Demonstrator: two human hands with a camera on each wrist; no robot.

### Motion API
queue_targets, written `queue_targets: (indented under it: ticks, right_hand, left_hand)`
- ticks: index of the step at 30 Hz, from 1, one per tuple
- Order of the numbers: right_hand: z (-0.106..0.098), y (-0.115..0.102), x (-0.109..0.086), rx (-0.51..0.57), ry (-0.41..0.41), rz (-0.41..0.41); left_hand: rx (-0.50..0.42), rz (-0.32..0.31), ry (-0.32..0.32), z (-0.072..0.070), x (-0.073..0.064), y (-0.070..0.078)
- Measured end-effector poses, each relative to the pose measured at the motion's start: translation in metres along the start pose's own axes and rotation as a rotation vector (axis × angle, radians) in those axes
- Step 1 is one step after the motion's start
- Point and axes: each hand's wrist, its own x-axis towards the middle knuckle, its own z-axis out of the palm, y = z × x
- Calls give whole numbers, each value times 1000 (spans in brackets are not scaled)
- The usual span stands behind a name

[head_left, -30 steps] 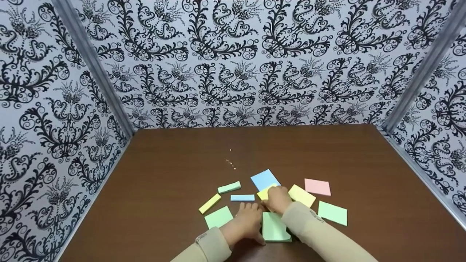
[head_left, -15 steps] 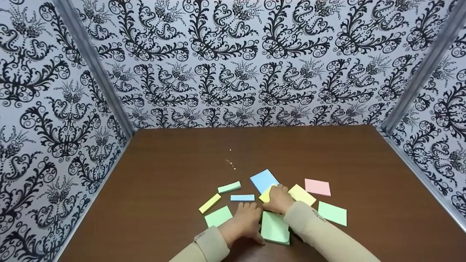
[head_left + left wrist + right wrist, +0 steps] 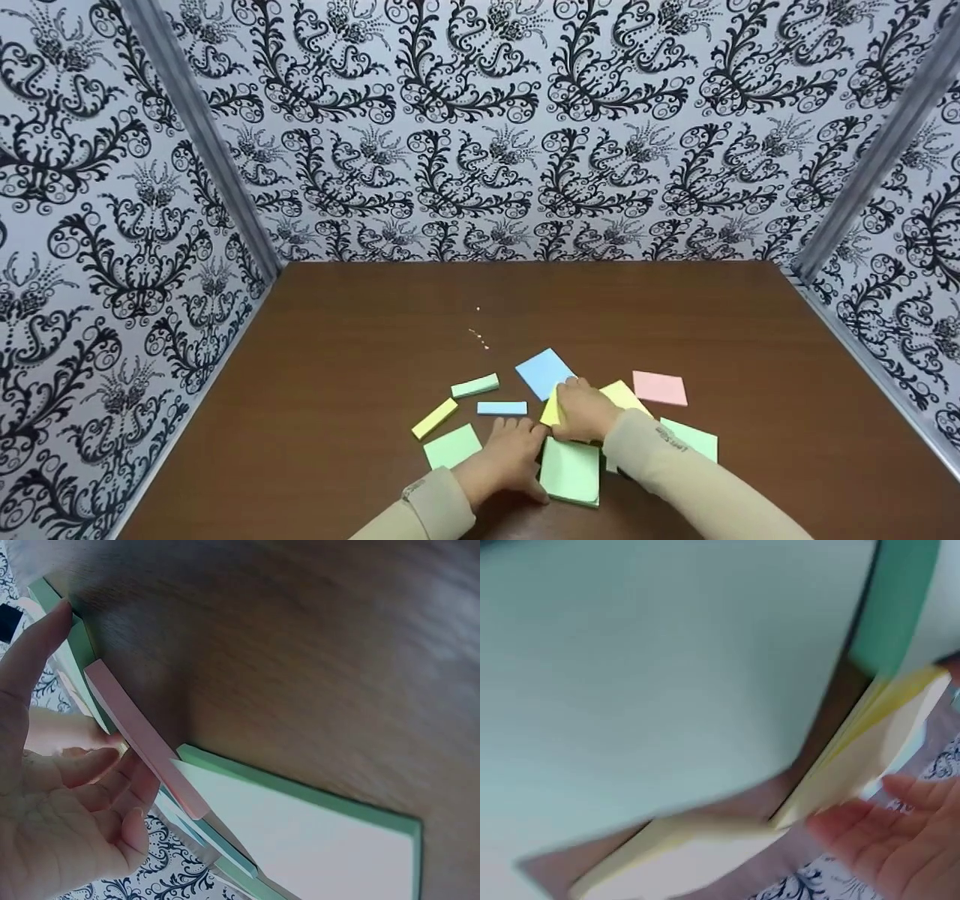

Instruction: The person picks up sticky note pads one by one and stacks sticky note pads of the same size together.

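Note:
In the head view my right hand grips a yellow sticky note pad, partly hidden under the fingers. The right wrist view has this yellow pad tilted, my fingers at its lower face. A light green sticky note pad lies between my hands. Beside it, my left hand rests with fingers extended. From the left wrist, its thumb touches the green pad's edge, and its fingertips are right at a narrow pink sticky note strip pad, hidden in the head view.
Around the hands lie a blue pad, another yellow pad, a pink pad, and green pads to the right and left. Narrow yellow, green and blue strip pads sit at left. Patterned walls enclose the table.
My right hand has shifted a little to the right, drawing the yellow pad along and turning it steeper. The green pad between the hands has turned slightly. My left hand stays in place.

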Motion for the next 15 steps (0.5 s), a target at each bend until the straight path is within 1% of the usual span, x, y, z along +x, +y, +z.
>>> queue_targets:
  ticks: [3, 8, 10, 13, 15]
  right_hand:
    - [-4, 6, -1, -25, -24, -63]
    - [-7, 14, -2, -34, -30, -112]
    - [-11, 16, -4, -34, -40, -130]
    - [-20, 18, -8, -37, -64, -168]
    - [-25, 17, -13, -52, -67, -222]
  left_hand:
    - [6, -1, -6, -1, -1, 1]
    - [9, -4, -22, -1, 0, 2]
    - [6, -6, -24, 0, 1, 2]
    - [11, -19, -7, 1, 1, 2]
    - [22, -31, 11, 2, 0, 3]
